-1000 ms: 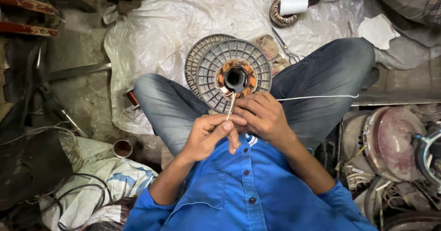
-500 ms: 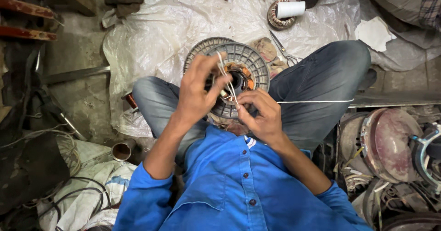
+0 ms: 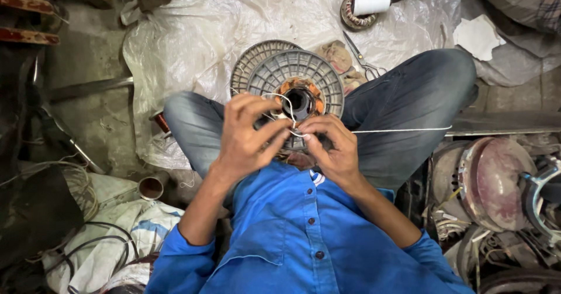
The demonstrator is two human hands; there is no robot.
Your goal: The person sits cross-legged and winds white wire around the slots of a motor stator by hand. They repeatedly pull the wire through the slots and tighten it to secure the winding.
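A grey ribbed round motor part (image 3: 295, 75) with copper windings around its dark centre hole rests on my lap between my knees. My left hand (image 3: 248, 136) and my right hand (image 3: 330, 148) meet just in front of it, both pinching a thin white thread (image 3: 403, 130). The thread loops over the windings and runs taut from my right hand out to the right across my thigh. My fingers hide the near edge of the part.
A white thread spool (image 3: 371, 3) sits on a wound coil at the back, scissors (image 3: 363, 63) and a rag beside my right knee. A plastic sheet (image 3: 193, 31) covers the floor. Motor housings (image 3: 497, 183) crowd the right; cables and sacks lie left.
My left hand reached out over the windings, then came back toward my right hand; both now pinch the thread in front of the part. The thread loop over the windings is new.
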